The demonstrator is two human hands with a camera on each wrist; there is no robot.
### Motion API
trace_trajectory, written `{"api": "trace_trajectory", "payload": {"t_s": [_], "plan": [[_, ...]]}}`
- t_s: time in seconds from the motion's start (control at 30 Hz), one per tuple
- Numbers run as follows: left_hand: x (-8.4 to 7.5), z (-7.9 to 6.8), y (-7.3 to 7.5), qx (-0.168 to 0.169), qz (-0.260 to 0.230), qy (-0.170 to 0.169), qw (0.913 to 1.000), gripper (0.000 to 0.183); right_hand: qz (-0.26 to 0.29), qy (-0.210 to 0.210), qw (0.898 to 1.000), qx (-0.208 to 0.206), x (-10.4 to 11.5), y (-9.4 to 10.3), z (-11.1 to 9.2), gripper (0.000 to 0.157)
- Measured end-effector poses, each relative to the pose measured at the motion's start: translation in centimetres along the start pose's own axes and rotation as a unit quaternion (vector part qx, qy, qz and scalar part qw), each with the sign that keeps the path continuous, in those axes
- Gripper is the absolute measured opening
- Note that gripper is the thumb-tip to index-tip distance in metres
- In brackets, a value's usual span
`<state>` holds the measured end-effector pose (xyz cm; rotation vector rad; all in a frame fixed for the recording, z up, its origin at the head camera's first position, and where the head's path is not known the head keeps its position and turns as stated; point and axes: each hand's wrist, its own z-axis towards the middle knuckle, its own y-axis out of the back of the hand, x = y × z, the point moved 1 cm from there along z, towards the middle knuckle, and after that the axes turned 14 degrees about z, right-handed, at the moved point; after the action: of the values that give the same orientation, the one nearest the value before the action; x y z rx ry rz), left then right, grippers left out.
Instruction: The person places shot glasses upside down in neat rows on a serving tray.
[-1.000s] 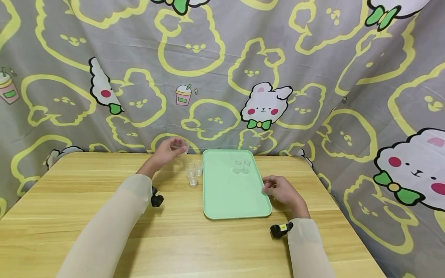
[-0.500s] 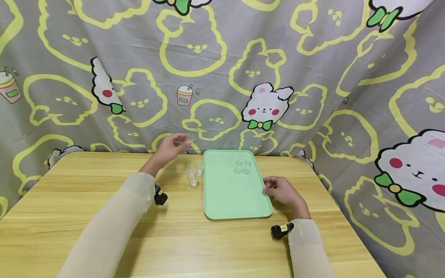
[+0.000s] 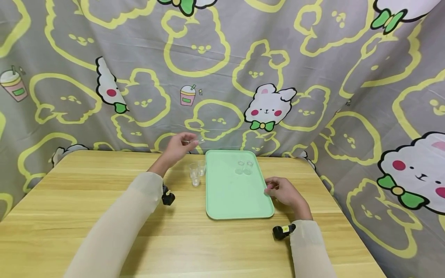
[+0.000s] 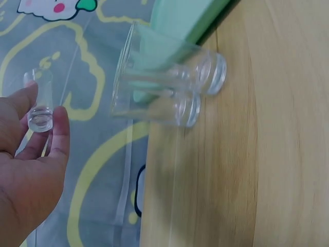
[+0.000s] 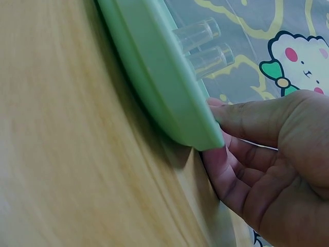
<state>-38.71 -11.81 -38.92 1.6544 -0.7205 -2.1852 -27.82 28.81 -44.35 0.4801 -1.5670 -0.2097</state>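
Observation:
My left hand [image 3: 179,148] pinches a small clear shot glass [image 4: 41,116] between thumb and fingers, raised above the far table edge, left of the tray. The right hand [image 3: 283,190] grips the right rim of a light green tray [image 3: 229,197], thumb on the rim and fingers underneath in the right wrist view. Two clear shot glasses stand side by side on the tray's far right part; one is the right-hand glass [image 3: 248,168]. Left of the tray, a small group of clear glasses [image 3: 196,180] stands on the table, partly overlapping.
The wooden table [image 3: 167,239] ends at the back against a grey patterned curtain [image 3: 215,58], which also runs along the right side. Each wrist carries a small black camera, such as the left wrist camera [image 3: 168,197].
My left hand has moved right and slightly up with its shot glass, which now tilts more toward the tray. The right hand keeps its hold on the tray rim.

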Motion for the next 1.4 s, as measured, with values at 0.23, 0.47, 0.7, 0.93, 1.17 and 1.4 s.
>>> {"api": "trace_trajectory", "payload": {"t_s": [0.23,0.47,0.7,0.93,1.17,1.4], "plan": [[-0.9,-0.1,-0.9,-0.010,-0.040,0.038,0.9984,0.041,0.006,-0.003,1.000,-0.002,0.0,0.0,0.0,0.039],[-1.4,0.1,-2.0,-0.016,-0.065,0.045,0.9967,0.044,0.004,0.000,1.000,0.001,-0.1,0.0,0.1,0.038],[-2.3,0.4,-3.3,-0.014,-0.065,0.030,0.9973,0.039,0.008,0.003,1.000,0.005,0.5,0.0,-0.1,0.039],[-3.4,0.5,-4.6,0.005,-0.052,0.008,0.9986,0.037,0.010,-0.004,1.000,0.005,-0.1,0.1,0.4,0.038],[-4.3,0.6,-6.5,0.025,-0.002,-0.024,0.9994,0.037,0.006,-0.003,1.000,0.002,-0.1,0.1,0.2,0.038],[-5.0,0.7,-8.5,0.034,0.044,-0.047,0.9973,0.036,0.008,-0.003,1.000,-0.002,-0.2,0.1,0.1,0.038]]}}
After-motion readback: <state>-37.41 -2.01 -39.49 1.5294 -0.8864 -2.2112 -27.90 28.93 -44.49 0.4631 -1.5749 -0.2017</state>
